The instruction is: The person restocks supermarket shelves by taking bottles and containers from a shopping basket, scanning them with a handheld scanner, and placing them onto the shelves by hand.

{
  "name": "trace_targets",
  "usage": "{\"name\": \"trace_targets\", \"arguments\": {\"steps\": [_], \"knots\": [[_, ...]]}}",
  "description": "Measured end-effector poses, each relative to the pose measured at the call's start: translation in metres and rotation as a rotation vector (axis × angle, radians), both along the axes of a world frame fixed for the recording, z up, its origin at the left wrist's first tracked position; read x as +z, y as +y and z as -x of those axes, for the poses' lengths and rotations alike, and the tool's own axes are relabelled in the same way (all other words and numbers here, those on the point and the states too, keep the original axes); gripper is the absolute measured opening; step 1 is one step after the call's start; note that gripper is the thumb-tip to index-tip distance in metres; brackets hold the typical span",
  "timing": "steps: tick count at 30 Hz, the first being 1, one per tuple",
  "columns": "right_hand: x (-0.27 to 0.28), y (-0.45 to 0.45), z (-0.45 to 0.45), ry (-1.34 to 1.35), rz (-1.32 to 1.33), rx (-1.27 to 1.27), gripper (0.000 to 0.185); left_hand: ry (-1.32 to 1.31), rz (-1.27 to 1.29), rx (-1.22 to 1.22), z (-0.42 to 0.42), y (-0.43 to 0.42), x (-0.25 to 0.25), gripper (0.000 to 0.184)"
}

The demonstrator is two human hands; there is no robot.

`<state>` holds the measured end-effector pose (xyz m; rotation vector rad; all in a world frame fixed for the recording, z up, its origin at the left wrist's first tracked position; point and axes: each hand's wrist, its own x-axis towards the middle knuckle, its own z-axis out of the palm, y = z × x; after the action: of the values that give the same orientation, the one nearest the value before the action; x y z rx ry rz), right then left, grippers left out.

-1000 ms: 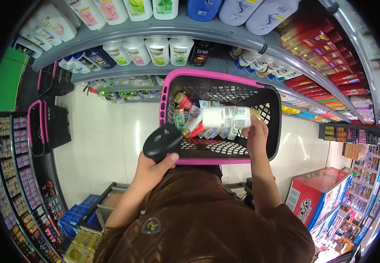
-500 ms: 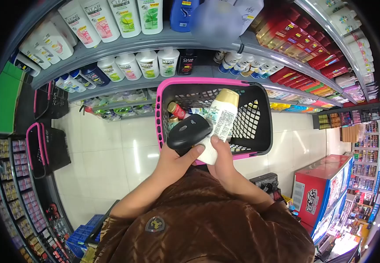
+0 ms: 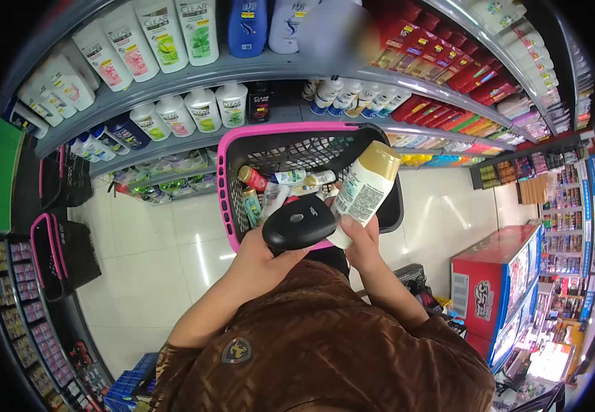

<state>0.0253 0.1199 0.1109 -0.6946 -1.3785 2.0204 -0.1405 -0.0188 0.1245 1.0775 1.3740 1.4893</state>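
My left hand is wrapped round a black handheld barcode scanner, its rounded head lying over the near side of the basket. Beside it, my right hand grips a white shampoo bottle with a gold cap. The bottle leans up and to the right, with its printed back label towards me. Below both hands is a black shopping basket with a pink rim. In its left part lie several products, among them a red-capped jar and a teal bottle. The scanner covers part of the contents.
Shelves of shampoo bottles curve across the far side. More black-and-pink baskets stand on the tiled floor at left. A red and blue freezer is at the right, and a packed display rack at lower left.
My view has shifted, so shelves and basket appear further left. My right hand has moved the bottle right, away from the scanner, and tilted it more. Both hands keep their hold.
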Motion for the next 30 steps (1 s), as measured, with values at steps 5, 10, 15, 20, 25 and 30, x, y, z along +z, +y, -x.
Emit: {"name": "trace_targets", "arguments": {"steps": [5,10,15,20,25,30], "knots": [[0.01,0.024,-0.004,0.046,-0.069,0.072,0.042,-0.065,0.014,0.071,-0.013,0.0,0.013,0.027],[-0.017,0.069,-0.039,0.025,-0.02,0.089,0.033,-0.002,0.087,0.1,-0.039,0.024,0.014,0.035],[-0.026,0.122,-0.069,0.111,0.059,0.196,0.045,-0.129,0.119,0.21,-0.087,0.065,0.011,0.028],[0.008,0.173,-0.088,0.174,0.038,0.154,0.074,-0.304,0.014,0.31,-0.125,0.085,0.016,0.025],[0.11,0.276,-0.082,0.28,-0.706,-0.135,0.06,-0.375,0.006,0.402,-0.136,0.082,0.021,0.029],[0.244,0.347,-0.024,0.225,-1.266,-0.672,0.072,-0.288,0.091,0.293,-0.127,0.064,0.009,0.033]]}}
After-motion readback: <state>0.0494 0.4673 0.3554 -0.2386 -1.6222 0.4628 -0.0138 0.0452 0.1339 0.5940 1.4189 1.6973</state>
